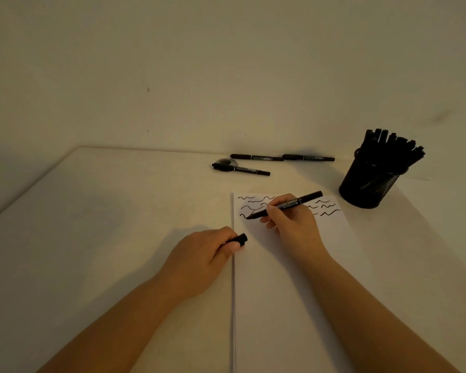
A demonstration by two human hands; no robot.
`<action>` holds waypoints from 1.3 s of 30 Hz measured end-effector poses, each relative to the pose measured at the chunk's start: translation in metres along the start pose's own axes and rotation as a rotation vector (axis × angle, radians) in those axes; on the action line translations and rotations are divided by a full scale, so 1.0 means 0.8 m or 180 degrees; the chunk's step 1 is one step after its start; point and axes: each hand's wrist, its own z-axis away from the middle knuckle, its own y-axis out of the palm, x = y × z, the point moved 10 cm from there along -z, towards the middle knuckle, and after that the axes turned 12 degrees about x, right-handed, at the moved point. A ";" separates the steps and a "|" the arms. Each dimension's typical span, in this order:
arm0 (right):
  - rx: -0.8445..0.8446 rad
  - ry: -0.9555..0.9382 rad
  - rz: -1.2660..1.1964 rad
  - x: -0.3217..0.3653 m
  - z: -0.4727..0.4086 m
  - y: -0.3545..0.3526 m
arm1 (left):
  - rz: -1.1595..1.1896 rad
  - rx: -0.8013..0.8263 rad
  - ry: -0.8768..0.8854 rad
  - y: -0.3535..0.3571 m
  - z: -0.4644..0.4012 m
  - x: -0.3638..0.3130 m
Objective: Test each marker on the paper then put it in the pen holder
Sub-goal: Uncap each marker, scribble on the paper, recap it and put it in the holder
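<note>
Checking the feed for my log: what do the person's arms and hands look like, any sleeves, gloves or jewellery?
Both forearms are bare up to the frame edge, with no sleeves in view. The left hand and right hand wear no gloves, and no rings, watch or wristbands show. No markings are visible in this dim light.
</note>
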 end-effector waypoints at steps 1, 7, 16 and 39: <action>0.0084 -0.0026 0.0096 0.001 0.000 0.005 | 0.0103 0.0005 -0.0032 0.000 -0.001 0.004; 0.0422 -0.0197 0.0540 0.010 0.001 0.027 | 0.0295 0.0071 -0.0168 0.005 -0.002 0.012; 0.0026 0.0015 0.0826 0.000 0.004 -0.003 | 0.0325 0.0026 -0.0102 0.005 -0.004 0.012; 0.0604 0.0215 -0.1413 -0.003 0.012 0.028 | 0.0652 -0.0203 -0.0370 0.003 -0.001 0.036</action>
